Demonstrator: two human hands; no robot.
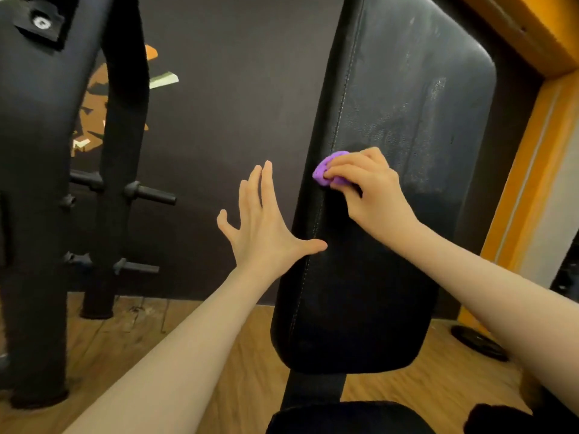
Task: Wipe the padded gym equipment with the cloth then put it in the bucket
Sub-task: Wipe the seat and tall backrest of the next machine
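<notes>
A black padded bench backrest [391, 120] rises at a slant through the middle and right of the view, with pale streaks on its upper half. My right hand [369, 195] grips a bunched purple cloth [326, 172] and presses it onto the pad near its stitched left seam. My left hand [266, 223] is spread flat with straight fingers at the pad's left edge, its thumb touching the side of the pad. No bucket is in view.
A black weight rack [37, 183] with several pegs [150, 194] stands at the left on the wooden floor [156, 339]. A dark wall is behind. An orange frame [539, 151] runs along the right. A black weight plate [479, 341] lies on the floor at the lower right.
</notes>
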